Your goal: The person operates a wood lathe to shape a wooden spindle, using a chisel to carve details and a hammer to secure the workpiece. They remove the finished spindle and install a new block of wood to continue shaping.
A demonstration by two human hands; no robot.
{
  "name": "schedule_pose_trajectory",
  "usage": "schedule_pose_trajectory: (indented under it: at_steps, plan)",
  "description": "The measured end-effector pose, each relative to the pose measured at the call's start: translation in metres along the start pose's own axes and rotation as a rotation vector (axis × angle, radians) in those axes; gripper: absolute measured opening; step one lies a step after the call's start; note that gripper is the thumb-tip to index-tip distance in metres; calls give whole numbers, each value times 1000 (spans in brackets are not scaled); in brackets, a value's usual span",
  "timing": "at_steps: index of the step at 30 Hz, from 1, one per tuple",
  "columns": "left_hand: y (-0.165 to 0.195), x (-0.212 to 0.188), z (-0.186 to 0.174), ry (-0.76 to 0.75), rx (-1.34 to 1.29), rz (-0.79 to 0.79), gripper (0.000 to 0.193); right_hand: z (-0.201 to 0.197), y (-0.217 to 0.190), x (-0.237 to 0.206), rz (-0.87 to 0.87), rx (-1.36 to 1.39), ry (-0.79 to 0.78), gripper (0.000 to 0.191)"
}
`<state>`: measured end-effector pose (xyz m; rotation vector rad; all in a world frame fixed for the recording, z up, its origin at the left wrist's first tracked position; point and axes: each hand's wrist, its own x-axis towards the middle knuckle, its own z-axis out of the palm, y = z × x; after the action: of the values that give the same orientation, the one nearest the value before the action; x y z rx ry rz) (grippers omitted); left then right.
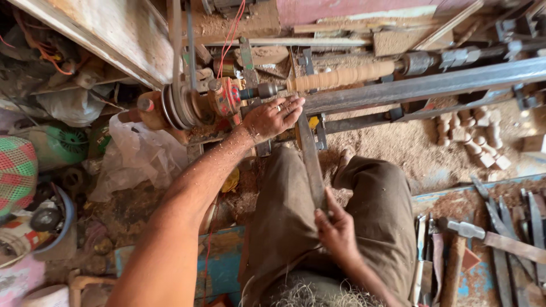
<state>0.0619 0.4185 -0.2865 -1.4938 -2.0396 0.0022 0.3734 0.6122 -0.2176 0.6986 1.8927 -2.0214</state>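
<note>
Chisel, long flat steel blade, runs from mid-frame down toward lower center, tip up near the lathe's tool rest. Left hand sits at upper center w/ fingers curled over the blade's front end, pinning it by the rest, just below the wooden spindle, a pale ribbed turning mounted horizontally btwn the red headstock at left and the tailstock at right. Right hand, lower center above the knee, has fingers wrapped round the blade's back end, closed on it. Step looks like turning the spindle's left end, tool set at the rest. Next move prob. calls for steady pressure at the front, small swings from the rear hand. Sawdust and turned wooden pieces lie at right; hammer and spare tools on the blue counter, lower right.
</note>
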Motion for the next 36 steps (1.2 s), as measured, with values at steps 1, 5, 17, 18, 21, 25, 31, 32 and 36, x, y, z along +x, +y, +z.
schedule_pose_trajectory:
  at_steps: [1, 5, 17, 18, 21, 25, 31, 32, 36]
  plan:
    - [0, 1, -1, 13, 16, 25, 25, 4, 4, -4, -31, 22, 4, 66]
    - [3, 2, -8, -16, -66, 11, 39, 7, 13, -12, -58, 119, 1, 71]
    - [4, 1, -7, -81, 1, -23, 48, 5, 1, -4, 9, 154, 6, 70]
    - [4, 1, -6, -84, 13, -25, 48, 4, 0, -4, 16, 147, 10, 70]
    - [5, 0, -5, -62, -9, -46, 45, 2, -1, -1, 47, 126, 24, 70]
    - [4, 1, -3, -63, -2, -43, 42, 3, 2, 2, 45, 137, 38, 69]
    - [3, 1, -2, -42, 21, -54, 39, 7, 7, 4, 25, 183, 27, 70]
    - [4, 1, -2, -50, 46, -52, 40, 7, 7, 4, 33, 192, 27, 70]
    - [4, 2, -3, -57, -12, -63, 41, 8, 8, 5, 44, 195, 35, 71]
